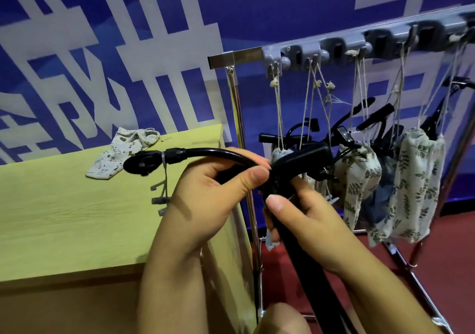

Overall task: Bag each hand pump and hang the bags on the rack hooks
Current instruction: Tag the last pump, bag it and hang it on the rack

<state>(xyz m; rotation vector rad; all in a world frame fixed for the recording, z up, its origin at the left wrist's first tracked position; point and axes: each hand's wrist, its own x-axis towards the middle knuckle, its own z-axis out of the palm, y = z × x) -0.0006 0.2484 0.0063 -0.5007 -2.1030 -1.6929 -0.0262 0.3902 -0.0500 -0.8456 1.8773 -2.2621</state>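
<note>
while both hands met in front of the rack, the left hand (205, 194) curled round the black hose (221, 155) of a hand pump (298, 220), its thumb pressed down near the point where the hose joined the pump body. the right hand (311, 220) gripped the pump's black barrel just below that, thumb on top and fingers wrapped behind it. the barrel ran down and toward the camera between the forearms. the hose arched leftward from the left hand and ended in a black nozzle head (140, 164) that hung over the worktop (64, 218), with pale plastic adapters (160, 200) dangling on a tie beneath it.

on the yellow-green worktop, well behind the nozzle, an empty drawstring bag (120, 153) with a small printed pattern lay flat and crumpled near the far edge.

just beyond the hands stood the metal rack (239, 107), with a grey hook rail (334, 48) fixed along its top bar. several filled bags (411, 179) in leaf-print cloth hung from the hooks by their strings, black pump handles (375, 115) poking out of their tops. behind everything was a blue wall (270, 4) with large white characters, and the floor (282, 269) under the rack was dark red.
</note>
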